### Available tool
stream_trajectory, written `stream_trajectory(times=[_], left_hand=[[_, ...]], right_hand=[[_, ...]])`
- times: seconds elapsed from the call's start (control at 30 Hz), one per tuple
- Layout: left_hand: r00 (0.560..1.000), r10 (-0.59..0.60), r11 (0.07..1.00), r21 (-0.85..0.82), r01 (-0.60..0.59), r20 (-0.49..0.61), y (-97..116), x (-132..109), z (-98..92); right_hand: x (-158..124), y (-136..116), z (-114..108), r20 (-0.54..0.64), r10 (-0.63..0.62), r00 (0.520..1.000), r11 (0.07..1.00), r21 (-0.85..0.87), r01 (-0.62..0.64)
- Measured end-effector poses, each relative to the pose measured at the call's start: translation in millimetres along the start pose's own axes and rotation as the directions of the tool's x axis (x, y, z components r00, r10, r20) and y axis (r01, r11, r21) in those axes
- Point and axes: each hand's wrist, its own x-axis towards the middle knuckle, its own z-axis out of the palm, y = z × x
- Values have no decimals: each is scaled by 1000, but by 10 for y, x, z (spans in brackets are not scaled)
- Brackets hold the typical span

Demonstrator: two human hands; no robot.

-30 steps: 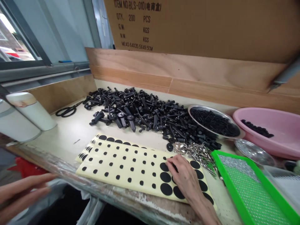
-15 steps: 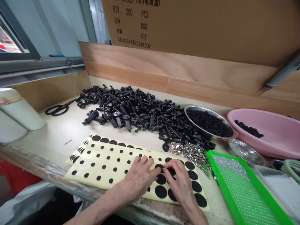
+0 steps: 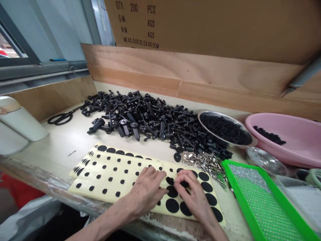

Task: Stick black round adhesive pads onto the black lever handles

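Yellowish backing sheets [image 3: 105, 174] with small black dots and large black discs lie at the table's front edge. My left hand [image 3: 148, 187] rests on the top sheet, palm down, fingers apart and nothing held. Just right of it, my right hand [image 3: 192, 192] has thumb and forefinger pinched together over the large discs; a small dark edge shows at the fingertips, too small to make out. A black disc [image 3: 172, 205] lies between and below the hands.
Behind the sheets is a heap of black parts [image 3: 140, 117]. Metal pieces [image 3: 205, 162], a steel bowl [image 3: 225, 129], a pink basin [image 3: 298, 144] and a green tray [image 3: 253, 214] stand right. Scissors [image 3: 60, 118] and a white container [image 3: 27, 120] are left.
My left hand has drawn slightly left, away from my right fingertips, and its index finger has left the disc. My right hand stays pinched at nearly the same spot. The view has shifted slightly.
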Motion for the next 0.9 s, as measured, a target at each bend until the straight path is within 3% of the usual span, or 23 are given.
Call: stream_trajectory(times=[0.1,0.27,0.47,0.53,0.67,0.8,0.9], left_hand=[[995,-103,979,-179,97,-21,-9,59,-46],[971,-239,919,-317,236,30,-34,112,-82],[982,-191,918,-353,180,3,-24,63,-95],[968,-250,838,-502,213,-7,-16,81,-121],[927,-374,570,-788,232,3,-45,129,-188],[871,-488,377,-885,272,59,-104,115,-257],[845,-522,296,-905,305,114,-114,94,-321]], right_hand=[[4,-48,-31,43,-20,999,996,85,17],[-17,-110,-100,89,-49,995,989,144,36],[23,-96,-179,63,-32,998,983,183,20],[50,-136,-142,62,-24,998,984,180,12],[103,-206,27,-42,-14,999,987,158,20],[171,-199,166,-188,126,974,959,276,-71],[232,-223,194,-137,164,977,938,329,-111]])
